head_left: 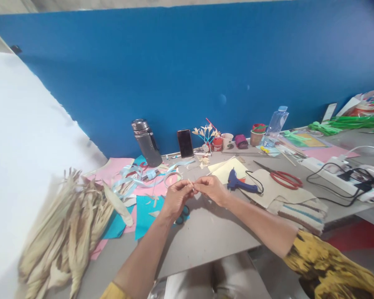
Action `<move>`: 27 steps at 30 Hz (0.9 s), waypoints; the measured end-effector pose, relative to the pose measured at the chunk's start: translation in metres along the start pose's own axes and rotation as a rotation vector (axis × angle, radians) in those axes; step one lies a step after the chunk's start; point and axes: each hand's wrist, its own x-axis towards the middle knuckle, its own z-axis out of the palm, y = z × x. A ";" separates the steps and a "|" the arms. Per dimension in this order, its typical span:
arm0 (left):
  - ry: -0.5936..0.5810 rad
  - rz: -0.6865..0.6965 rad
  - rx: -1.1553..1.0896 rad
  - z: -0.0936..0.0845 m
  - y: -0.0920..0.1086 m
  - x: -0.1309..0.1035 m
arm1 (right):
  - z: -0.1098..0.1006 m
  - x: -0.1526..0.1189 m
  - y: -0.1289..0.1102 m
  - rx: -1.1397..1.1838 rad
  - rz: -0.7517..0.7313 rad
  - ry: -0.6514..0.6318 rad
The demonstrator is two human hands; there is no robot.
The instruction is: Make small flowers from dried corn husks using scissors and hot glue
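Over the middle of the table, my left hand [178, 198] and my right hand [212, 190] meet fingertip to fingertip. Both are closed in a pinch on a small pale piece [191, 185], mostly covered by the fingers; its kind is too small to make out. Under my left wrist lie dark-handled scissors [183, 214] on blue paper [145, 214]. A roll of tape [172, 179] is just beyond my left hand. To the right of my right hand rests a blue glue gun [240, 182]. Dried corn husks [77, 224] are heaped at the left.
At the back stand a thermos [147, 143], a phone [185, 143], pale husk-like flowers [206, 133], a paper cup [227, 140] and a plastic bottle [276, 126]. Red-handled scissors [286, 179] and a power strip [336, 177] with black cables lie right. A blue partition [174, 70] rises behind.
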 end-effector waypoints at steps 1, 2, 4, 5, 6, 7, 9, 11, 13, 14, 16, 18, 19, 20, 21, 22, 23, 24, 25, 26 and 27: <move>-0.001 -0.001 -0.010 0.000 0.000 0.000 | 0.000 -0.001 -0.002 -0.012 -0.006 0.004; -0.006 -0.002 -0.021 0.000 0.001 0.000 | 0.001 -0.002 -0.003 -0.029 -0.012 0.008; -0.020 -0.002 -0.038 0.000 0.001 0.000 | 0.003 -0.003 -0.005 -0.065 -0.025 0.017; -0.026 -0.003 -0.040 0.000 0.001 0.001 | 0.004 -0.004 -0.006 -0.079 -0.033 0.028; -0.029 -0.003 -0.036 0.000 0.000 0.001 | 0.005 -0.004 -0.006 -0.089 -0.039 0.043; -0.027 0.002 -0.024 0.000 0.000 0.001 | 0.005 -0.004 -0.007 -0.090 -0.041 0.057; -0.023 0.035 0.034 -0.002 -0.001 0.002 | 0.007 -0.004 -0.007 -0.084 -0.039 0.066; -0.030 0.086 0.122 -0.005 -0.003 0.003 | 0.007 -0.005 -0.008 -0.067 -0.028 0.062; -0.040 0.120 0.203 -0.007 -0.004 0.004 | 0.006 -0.006 -0.010 -0.043 -0.017 0.053; -0.047 0.128 0.229 -0.008 -0.005 0.004 | 0.005 -0.007 -0.010 -0.041 -0.011 0.046; -0.060 0.130 0.238 -0.009 -0.004 0.004 | 0.003 -0.007 -0.011 -0.059 -0.001 0.021; -0.071 0.119 0.189 -0.008 -0.002 0.004 | 0.000 -0.006 -0.010 -0.076 0.006 -0.021; -0.072 0.108 0.155 -0.007 -0.001 0.003 | -0.001 -0.005 -0.009 -0.072 0.008 -0.037; -0.072 0.097 0.127 -0.006 0.000 0.002 | -0.002 -0.004 -0.008 -0.056 0.011 -0.049; -0.070 0.089 0.110 -0.006 0.001 0.002 | -0.003 -0.002 -0.007 -0.030 0.016 -0.057; -0.069 0.086 0.106 -0.005 0.002 0.002 | -0.004 -0.001 -0.006 -0.002 0.022 -0.063; -0.067 0.086 0.110 -0.005 0.003 0.001 | -0.004 0.000 -0.006 0.023 0.028 -0.064; -0.065 0.090 0.119 -0.004 0.003 0.001 | -0.005 0.000 -0.006 0.042 0.034 -0.066; -0.062 0.094 0.129 -0.004 0.002 0.001 | -0.005 0.001 -0.006 0.050 0.040 -0.070; -0.059 0.098 0.137 -0.004 0.002 0.001 | -0.004 0.001 -0.007 0.048 0.045 -0.075; -0.058 0.103 0.146 -0.004 0.001 0.002 | -0.004 0.001 -0.007 0.041 0.050 -0.081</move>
